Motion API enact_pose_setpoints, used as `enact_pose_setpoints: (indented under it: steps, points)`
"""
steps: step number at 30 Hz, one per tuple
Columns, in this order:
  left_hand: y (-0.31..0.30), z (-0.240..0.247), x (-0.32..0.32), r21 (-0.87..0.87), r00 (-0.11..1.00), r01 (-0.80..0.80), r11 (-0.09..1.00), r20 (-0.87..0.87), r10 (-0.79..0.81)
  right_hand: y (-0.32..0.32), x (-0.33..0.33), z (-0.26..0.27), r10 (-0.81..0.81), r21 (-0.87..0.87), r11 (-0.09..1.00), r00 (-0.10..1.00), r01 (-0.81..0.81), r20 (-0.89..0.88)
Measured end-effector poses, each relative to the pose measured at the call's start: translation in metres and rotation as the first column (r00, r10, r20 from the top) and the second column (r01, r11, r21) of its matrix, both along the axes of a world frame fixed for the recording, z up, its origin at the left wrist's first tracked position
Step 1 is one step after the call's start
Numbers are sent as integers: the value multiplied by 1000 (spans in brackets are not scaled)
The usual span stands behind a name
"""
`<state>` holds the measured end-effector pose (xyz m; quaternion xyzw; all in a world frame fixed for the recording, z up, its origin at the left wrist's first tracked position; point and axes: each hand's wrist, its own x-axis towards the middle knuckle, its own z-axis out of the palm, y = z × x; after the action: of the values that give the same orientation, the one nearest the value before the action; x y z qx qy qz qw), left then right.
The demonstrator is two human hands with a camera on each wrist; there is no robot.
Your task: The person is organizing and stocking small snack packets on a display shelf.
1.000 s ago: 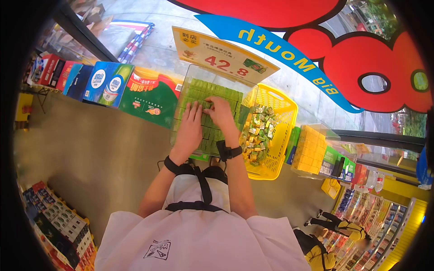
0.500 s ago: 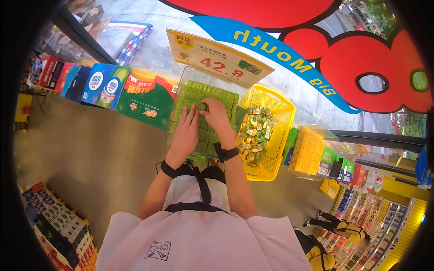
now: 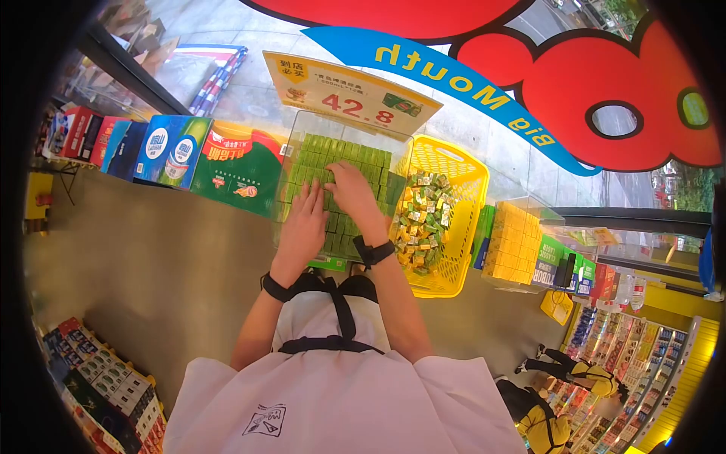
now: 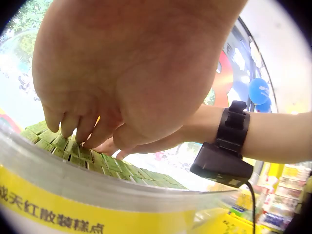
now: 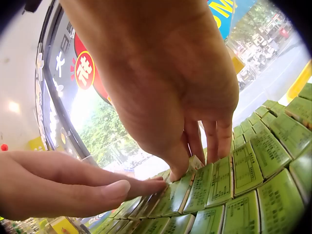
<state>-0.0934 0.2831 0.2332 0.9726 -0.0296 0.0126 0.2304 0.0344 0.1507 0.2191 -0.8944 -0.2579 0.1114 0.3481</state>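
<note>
Head view: left grip (image 3: 302, 223) spread flat steadying green packets (image 3: 333, 147); right grip (image 3: 352, 188), 1 o'clock, pinching one, best seated squarely

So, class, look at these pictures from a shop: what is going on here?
A person leans over a clear bin packed with neat rows of small green packets. Both hands are inside it. The left hand lies flat on the rows with its fingers straight. The right hand bends its fingers down onto the packets, though whether it pinches one is unclear. A yellow basket of loose mixed packets stands beside the bin.
</note>
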Motion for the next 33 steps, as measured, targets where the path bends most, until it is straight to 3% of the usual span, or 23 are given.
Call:
enact_pose_setpoints:
  steps: [7,16,18,33]
  points:
    - [-6,-2,-10,-63,1000,-5,998,15,6,-5,-4,-2,32,1,999,997,-33,73]
    - [-9,-1,-15,-26,999,-15,1000,32,16,-3,-8,-8,55,-4,998,976,-55,210]
    - [-15,-3,-18,29,998,70,997,9,-70,-2,-8,-10,62,-14,998,975,-61,212]
    - [-21,-8,-31,21,995,39,999,96,-41,-5,-11,-14,73,-21,997,951,-70,300]
